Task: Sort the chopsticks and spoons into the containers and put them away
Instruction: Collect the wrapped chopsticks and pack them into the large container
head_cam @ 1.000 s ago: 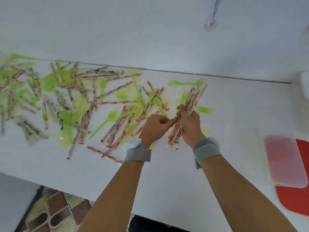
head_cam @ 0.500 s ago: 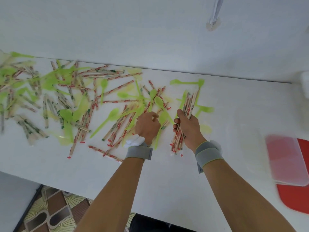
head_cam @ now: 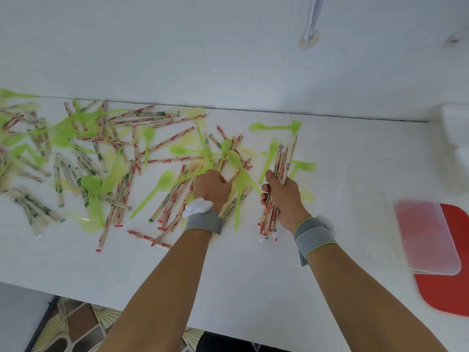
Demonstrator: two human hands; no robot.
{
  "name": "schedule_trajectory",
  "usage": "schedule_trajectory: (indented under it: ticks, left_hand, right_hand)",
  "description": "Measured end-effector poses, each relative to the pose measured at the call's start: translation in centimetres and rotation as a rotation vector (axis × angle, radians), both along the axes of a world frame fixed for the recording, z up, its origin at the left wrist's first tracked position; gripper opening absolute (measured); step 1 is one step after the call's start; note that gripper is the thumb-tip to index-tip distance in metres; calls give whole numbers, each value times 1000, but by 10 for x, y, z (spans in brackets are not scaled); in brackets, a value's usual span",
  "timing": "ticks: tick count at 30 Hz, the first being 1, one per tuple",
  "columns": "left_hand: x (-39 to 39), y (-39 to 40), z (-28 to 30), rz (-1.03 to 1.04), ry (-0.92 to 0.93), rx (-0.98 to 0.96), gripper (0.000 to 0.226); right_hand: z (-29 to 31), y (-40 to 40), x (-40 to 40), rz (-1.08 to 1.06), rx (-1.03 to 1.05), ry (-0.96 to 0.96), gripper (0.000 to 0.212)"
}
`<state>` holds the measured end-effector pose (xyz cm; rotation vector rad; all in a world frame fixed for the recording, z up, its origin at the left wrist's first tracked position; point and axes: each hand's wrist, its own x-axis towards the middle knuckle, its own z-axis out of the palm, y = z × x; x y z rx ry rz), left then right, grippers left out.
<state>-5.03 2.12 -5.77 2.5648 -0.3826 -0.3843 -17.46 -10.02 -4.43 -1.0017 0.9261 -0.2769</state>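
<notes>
Head view: the chopstick wrappers carry red and green printing, but it is too small and blurred to read, and no brand can be made out.

The right hand [head_cam: 284, 196] has its fingers curled round a bundle of wrapped chopsticks [head_cam: 278, 189], held nearly upright along the view, with the lower ends close to the white bench [head_cam: 253, 270] and the upper ends fanning out above the fist. The left hand [head_cam: 212, 190] reaches into the pile with its fingers curled down among the loose chopsticks [head_cam: 132, 184] and green plastic spoons [head_cam: 234, 160]; whether it has hold of one cannot be told.

Both wrists wear grey straps. More chopsticks and spoons lie scattered across the left of the bench. At the far right, a clear lidded container [head_cam: 426, 237] rests on a red tray [head_cam: 454, 293].
</notes>
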Motion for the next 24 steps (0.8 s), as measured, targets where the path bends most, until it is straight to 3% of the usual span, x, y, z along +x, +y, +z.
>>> schedule_trajectory:
  ticks: [4,14,19,24]
  left_hand:
    - [1,-1,11,37,30,-49,11]
    - [-9,-3,52,110,-149,-146,6]
    - [-12,7,52,111,55,-315,17]
    - [-27,12,51,17,129,-446,21]
  right_hand:
    - [1,1,0,3,1,5,16]
    - [8,6,-3,5,-34,17,16]
    - [9,10,-7,14,-33,3,15]
    - [10,14,-10,-21,6,-18,12]
